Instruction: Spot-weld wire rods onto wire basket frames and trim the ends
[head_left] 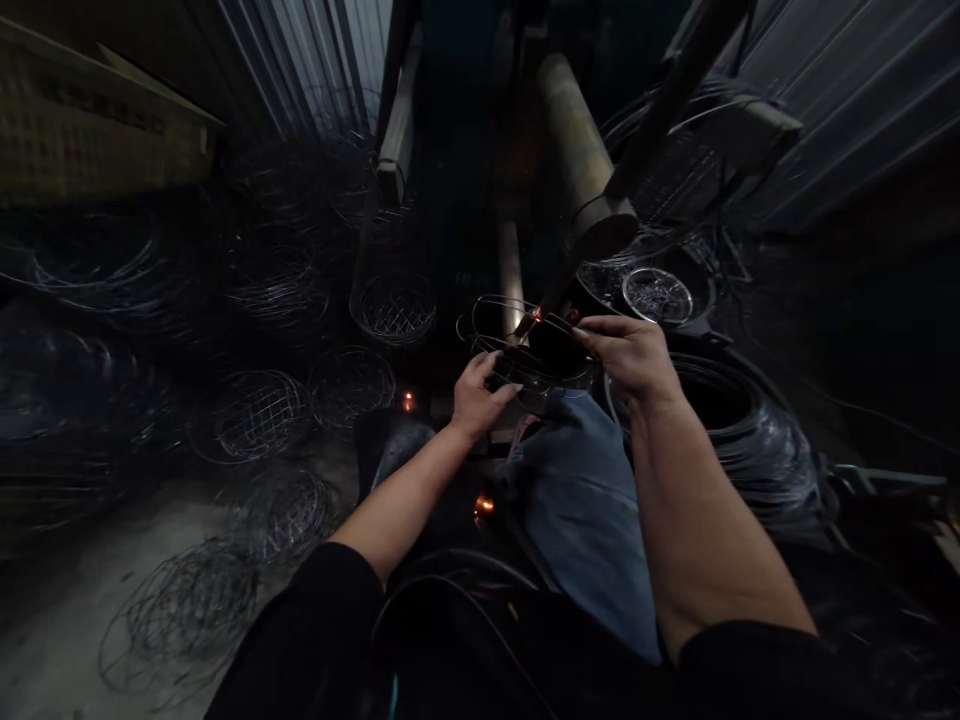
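A round wire frame (491,300), made of thin metal rings, is held between my hands at the tip of a welding machine's electrode. An orange glow shows where the wire meets that tip. My left hand (478,395) grips the frame's near left side, with thumb and fingers on the wire. On the right, the fingers of my right hand (634,358) pinch the rim. A thick cylindrical machine arm (577,140) slopes down above the frame, and a thinner rod (511,275) stands behind it. The frame's lower part is dim and hard to make out.
Several round wire meshes (262,415) lie on the floor to the left, beside stacked wire rings (274,275). A large coil of wire (772,450) sits at the right, near a round container (658,295) of small metal pieces. Orange sparks (484,505) glow near my legs.
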